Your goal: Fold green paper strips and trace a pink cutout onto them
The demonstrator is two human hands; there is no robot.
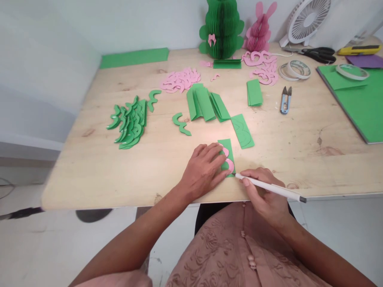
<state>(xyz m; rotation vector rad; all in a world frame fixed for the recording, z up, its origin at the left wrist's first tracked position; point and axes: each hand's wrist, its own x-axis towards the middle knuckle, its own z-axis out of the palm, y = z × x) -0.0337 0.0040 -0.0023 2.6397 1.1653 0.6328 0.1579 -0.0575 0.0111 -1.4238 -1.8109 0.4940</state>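
Observation:
My right hand [265,189] grips a white pen [273,188], its tip at the lower edge of a pink paper template [229,165]. That wavy template lies on a small green paper strip [226,142] near the front edge of the table. Flat across the left side of both, my left hand [206,169] presses them down with its fingers stretched out and partly covers them. Just beyond, a green strip [242,131] bears a pencilled wavy outline. Folded green papers [205,103] stand behind it, and a cut green wavy piece [181,124] lies to their left.
At left is a pile of green cutouts [131,123]; pink cutouts [181,79] lie farther back. A green honeycomb figure [223,30], pink rabbit [259,32] and fan [309,20] stand at the back. Thread snips [285,100], tape rolls [295,70], scissors [318,54] and green sheets [359,107] lie right.

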